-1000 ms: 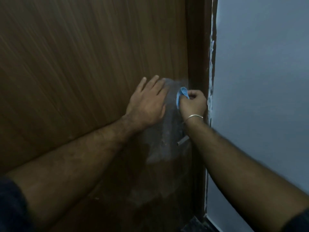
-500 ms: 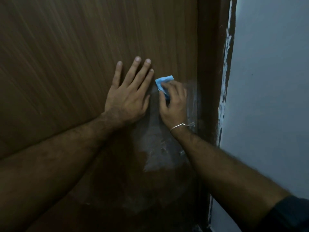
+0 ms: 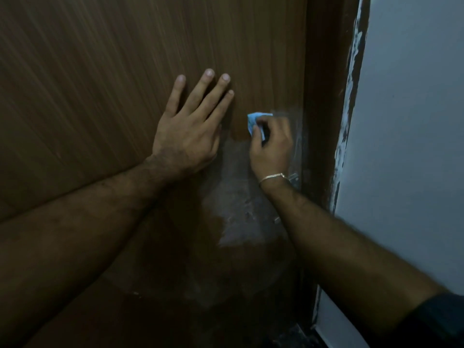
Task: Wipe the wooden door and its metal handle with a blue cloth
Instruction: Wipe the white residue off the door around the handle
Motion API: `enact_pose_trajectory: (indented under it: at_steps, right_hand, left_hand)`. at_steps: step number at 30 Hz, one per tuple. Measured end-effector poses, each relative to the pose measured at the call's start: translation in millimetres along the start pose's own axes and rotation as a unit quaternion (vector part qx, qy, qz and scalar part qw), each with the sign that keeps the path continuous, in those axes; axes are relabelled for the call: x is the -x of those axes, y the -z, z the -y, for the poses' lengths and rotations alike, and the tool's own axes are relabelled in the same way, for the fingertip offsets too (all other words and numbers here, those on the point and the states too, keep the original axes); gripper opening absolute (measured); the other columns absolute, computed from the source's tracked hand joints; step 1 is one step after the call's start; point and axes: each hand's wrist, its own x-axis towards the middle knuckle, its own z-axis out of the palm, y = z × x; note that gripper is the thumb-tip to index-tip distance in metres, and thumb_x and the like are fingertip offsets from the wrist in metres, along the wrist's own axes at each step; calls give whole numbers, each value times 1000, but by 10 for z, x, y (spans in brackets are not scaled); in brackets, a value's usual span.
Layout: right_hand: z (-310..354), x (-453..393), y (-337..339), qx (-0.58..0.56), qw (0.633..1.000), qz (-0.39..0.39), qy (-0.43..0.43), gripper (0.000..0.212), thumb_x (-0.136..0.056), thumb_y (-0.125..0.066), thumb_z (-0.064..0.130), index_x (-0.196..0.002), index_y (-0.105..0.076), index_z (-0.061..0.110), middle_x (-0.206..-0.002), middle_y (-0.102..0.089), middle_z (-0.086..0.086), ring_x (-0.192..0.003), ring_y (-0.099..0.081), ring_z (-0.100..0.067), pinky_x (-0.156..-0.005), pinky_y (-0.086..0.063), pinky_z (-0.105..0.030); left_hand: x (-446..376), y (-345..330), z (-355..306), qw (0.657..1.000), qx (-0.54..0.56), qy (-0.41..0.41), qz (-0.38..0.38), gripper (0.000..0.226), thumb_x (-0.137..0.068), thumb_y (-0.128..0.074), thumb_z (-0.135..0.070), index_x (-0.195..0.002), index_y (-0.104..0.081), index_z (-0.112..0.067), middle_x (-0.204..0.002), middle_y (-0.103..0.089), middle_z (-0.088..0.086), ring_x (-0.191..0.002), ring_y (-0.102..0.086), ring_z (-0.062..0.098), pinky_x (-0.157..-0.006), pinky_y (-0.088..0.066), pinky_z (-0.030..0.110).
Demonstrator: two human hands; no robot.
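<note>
The right hand (image 3: 272, 149) has its grip clamped on a bunched blue cloth (image 3: 254, 121), fingers curled round it and pressing it against the wooden door (image 3: 125, 71). The cloth pokes out above the fingertips. Just left of that grip the left hand (image 3: 188, 131) lies flat on the door, fingers straight and spread apart, holding nothing. A thin bracelet (image 3: 272, 177) circles the right wrist. Below that wrist, partly hidden, a bit of the metal handle (image 3: 293, 177) shows. Right of the grip stand the dark door frame (image 3: 324, 96) and a pale wall (image 3: 414, 121).
</note>
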Motion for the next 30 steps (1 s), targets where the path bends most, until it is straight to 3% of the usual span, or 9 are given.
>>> enact_pose_trajectory:
  at_steps: [6,10,12,15,17,20,25,28,30]
  right_hand:
    - [74,238,-24,7,995,82,57,13,-84,-62,-3,-96,-66,-1,-98,-59,-16,-91,-57,-18,-84,-44,-17]
    - [-17,-145,36,-6,995,-25,-94,13,-87,-59,1,-98,-66,-1,-102,-58,-17,-89,-62,-26,-79,-54,-34]
    - [34,-286,-5,-7,997,-52,-55,13,-84,-61,-1,-96,-67,-2,-99,-60,-18,-88,-62,-26,-78,-48,-26]
    - [57,-71,-22,5,999,19,35,11,-81,-63,-6,-91,-67,-3,-93,-61,-19,-88,-59,-23,-80,-43,-21]
    - [-50,1,65,3,1000,21,-6,10,-84,-62,-4,-92,-66,-2,-97,-60,-18,-89,-60,-22,-80,-49,-25]
    - [-183,-279,100,-10,991,-44,-123,11,-89,-59,2,-98,-65,2,-108,-59,-15,-94,-61,-20,-80,-55,-26]
    - [-257,-203,116,19,999,6,-43,15,-88,-62,3,-102,-66,3,-111,-59,-12,-102,-58,-14,-82,-44,-5]
    - [-374,-134,191,15,990,-19,-138,17,-90,-60,2,-106,-65,2,-119,-58,-13,-110,-59,-20,-91,-48,-16]
    - [-385,-245,198,20,989,-21,-142,22,-90,-61,3,-112,-63,3,-125,-55,-11,-116,-56,-20,-94,-46,-17]
  left_hand:
    - [6,-7,20,1000,16,2,-23,56,-101,-34,-28,-155,-35,-12,-166,-26,6,-155,-18,27,-123,-12,57]
    - [12,-11,63,1000,16,-14,-20,59,-100,-38,-30,-156,-34,-13,-166,-25,7,-155,-18,28,-123,-11,57]
    - [11,-23,47,999,16,-11,-27,59,-100,-39,-30,-156,-34,-13,-167,-25,7,-155,-17,27,-123,-11,56]
    - [22,-43,26,999,15,-2,-40,57,-101,-37,-28,-156,-34,-13,-167,-25,6,-155,-17,26,-123,-13,56]
    - [30,-60,40,999,14,-3,-43,56,-102,-36,-29,-156,-34,-13,-167,-25,6,-155,-17,26,-123,-12,56]
    - [28,-84,46,999,10,-11,-46,56,-103,-35,-30,-156,-33,-13,-167,-25,7,-156,-16,26,-124,-10,55]
    - [31,-125,50,998,5,-8,-58,56,-104,-33,-32,-156,-33,-13,-167,-24,6,-156,-16,26,-123,-12,56]
    - [36,-113,56,999,10,-11,-53,56,-105,-32,-33,-156,-33,-13,-167,-25,7,-156,-16,26,-123,-12,57]
    - [28,-112,53,999,15,-12,-49,56,-105,-33,-33,-157,-33,-13,-167,-25,7,-156,-16,27,-123,-11,57]
